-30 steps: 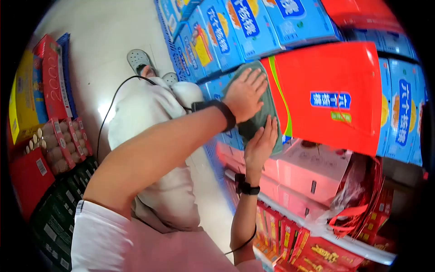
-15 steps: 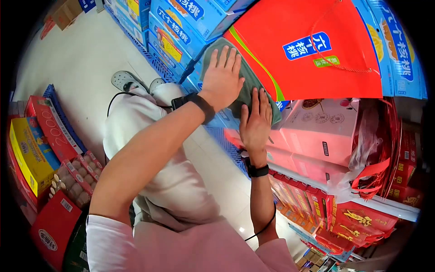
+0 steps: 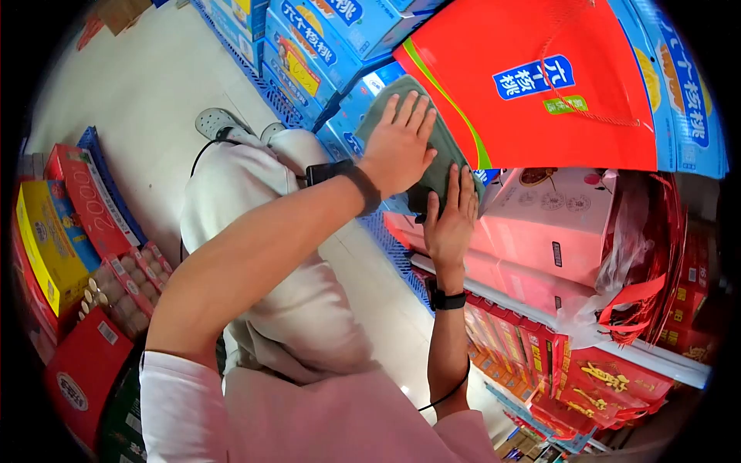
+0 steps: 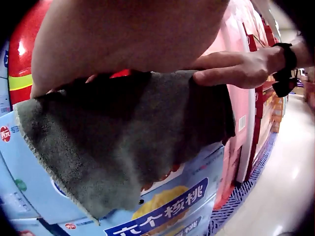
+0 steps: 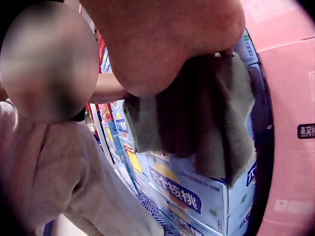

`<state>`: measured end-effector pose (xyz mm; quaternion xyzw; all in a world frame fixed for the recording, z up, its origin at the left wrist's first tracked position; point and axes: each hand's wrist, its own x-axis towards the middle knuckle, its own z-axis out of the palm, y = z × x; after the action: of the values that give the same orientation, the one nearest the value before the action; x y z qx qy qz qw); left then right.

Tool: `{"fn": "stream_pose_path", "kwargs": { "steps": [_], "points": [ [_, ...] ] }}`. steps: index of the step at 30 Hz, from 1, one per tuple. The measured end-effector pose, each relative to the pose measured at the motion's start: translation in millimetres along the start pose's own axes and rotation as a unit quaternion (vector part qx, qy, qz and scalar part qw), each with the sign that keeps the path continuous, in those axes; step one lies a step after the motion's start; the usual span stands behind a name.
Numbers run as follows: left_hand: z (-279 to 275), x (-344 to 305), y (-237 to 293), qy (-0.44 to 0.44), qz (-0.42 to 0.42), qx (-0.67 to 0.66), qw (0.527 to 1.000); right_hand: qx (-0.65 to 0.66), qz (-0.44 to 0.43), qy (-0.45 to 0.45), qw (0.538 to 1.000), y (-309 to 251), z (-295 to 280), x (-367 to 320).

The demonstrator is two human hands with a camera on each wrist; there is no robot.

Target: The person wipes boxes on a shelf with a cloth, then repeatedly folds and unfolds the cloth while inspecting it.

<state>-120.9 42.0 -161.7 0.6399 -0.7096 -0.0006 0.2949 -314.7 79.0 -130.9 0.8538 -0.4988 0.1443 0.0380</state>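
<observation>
A dark grey-green cloth drapes over the front edge of a stack of blue cartons, beside a red gift bag lying on top. My left hand rests on the cloth's upper part, its fingers straight and slightly spread. Lower down, my right hand lies along the cloth's near end, fingers extended and thumb held apart. In the left wrist view the cloth's loose edge hangs down the carton front. The right wrist view shows the cloth in folds, with that hand's fingers hidden.
Pink boxes stand right beside the cartons, with a clear plastic bag and red handles at their side. Red boxes fill the shelf below. Across the aisle floor are egg trays and a yellow box.
The head view has shifted, bringing more of the lower right shelf into sight. Both hands remain on the cloth. My right thumb has spread away from its fingers.
</observation>
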Motion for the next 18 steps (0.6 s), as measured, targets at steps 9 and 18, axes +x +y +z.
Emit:
{"fn": "stream_pose_path", "kwargs": {
  "steps": [9,18],
  "points": [
    [9.4,-11.5,27.2,-0.023,-0.013,0.034,0.999,-0.005,0.005,-0.008,1.0,7.4,3.1,-23.7],
    [-3.2,8.9,7.2,-0.174,-0.002,0.085,0.981,-0.059,0.009,-0.009,0.998,-11.9,10.9,-15.7]
  ]
}}
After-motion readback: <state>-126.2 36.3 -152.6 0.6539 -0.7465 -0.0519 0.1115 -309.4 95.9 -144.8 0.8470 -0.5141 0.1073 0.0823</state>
